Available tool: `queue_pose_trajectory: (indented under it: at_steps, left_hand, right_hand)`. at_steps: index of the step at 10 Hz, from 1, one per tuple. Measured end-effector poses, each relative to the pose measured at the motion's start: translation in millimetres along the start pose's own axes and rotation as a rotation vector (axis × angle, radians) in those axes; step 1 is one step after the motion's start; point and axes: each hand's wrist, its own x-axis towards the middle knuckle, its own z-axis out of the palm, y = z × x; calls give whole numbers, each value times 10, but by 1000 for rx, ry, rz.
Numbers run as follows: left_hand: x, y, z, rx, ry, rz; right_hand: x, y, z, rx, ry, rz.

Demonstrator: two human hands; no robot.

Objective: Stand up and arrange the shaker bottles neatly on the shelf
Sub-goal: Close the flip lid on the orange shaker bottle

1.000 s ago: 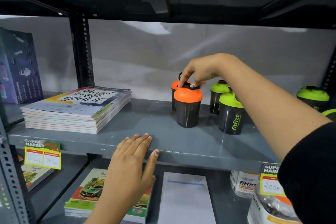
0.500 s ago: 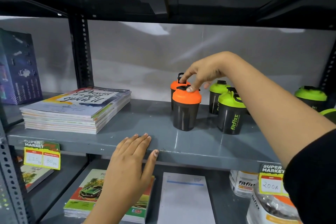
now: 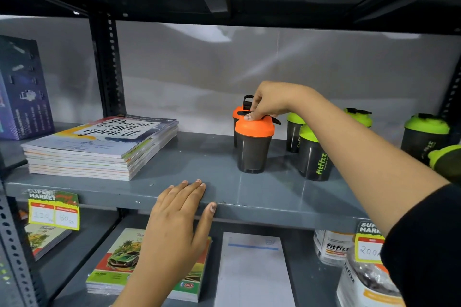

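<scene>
An upright dark shaker bottle with an orange lid (image 3: 253, 147) stands on the grey shelf (image 3: 262, 197). My right hand (image 3: 269, 102) pinches its lid from above. A second orange-lidded shaker (image 3: 238, 113) stands right behind it, mostly hidden. To the right stand green-lidded shakers: a front one marked "fitfizz" (image 3: 313, 157), one behind it (image 3: 293, 132), one at the back (image 3: 359, 117) and one further right (image 3: 424, 137). Another green-lidded shaker (image 3: 446, 159) shows at the right edge, partly cut off. My left hand (image 3: 179, 212) lies flat on the shelf's front edge.
A stack of notebooks (image 3: 99, 147) fills the shelf's left part, with a dark box (image 3: 22, 90) beyond the upright post (image 3: 107, 65). Price tags (image 3: 53, 209) hang on the front edge. The shelf below holds books (image 3: 119, 264), a white pad (image 3: 252, 269) and fitfizz packs (image 3: 334, 247).
My right hand has shifted on the orange lid, from fingertips touching the top to a pinch at the cap. The bottle has stayed in about the same spot. My left hand has not moved.
</scene>
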Motion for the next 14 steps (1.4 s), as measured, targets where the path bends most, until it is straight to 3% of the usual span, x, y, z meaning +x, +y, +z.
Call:
queue_pose_trajectory:
  at_steps: [2,4,7,14]
  left_hand:
    - [-1,8,-1,-10,5,-6]
    - [-2,19,-4,-14,0,-13]
    - [-2,10,-4,-26,3,-5]
    - [-2,-16,-7,-48,-6,10]
  right_hand:
    - [-11,-110,108,-1,117,81]
    - [4,-158,224,-2,109,71]
    - [61,-221,312,-73,222,249]
    - [143,-304,335,-36,211,272]
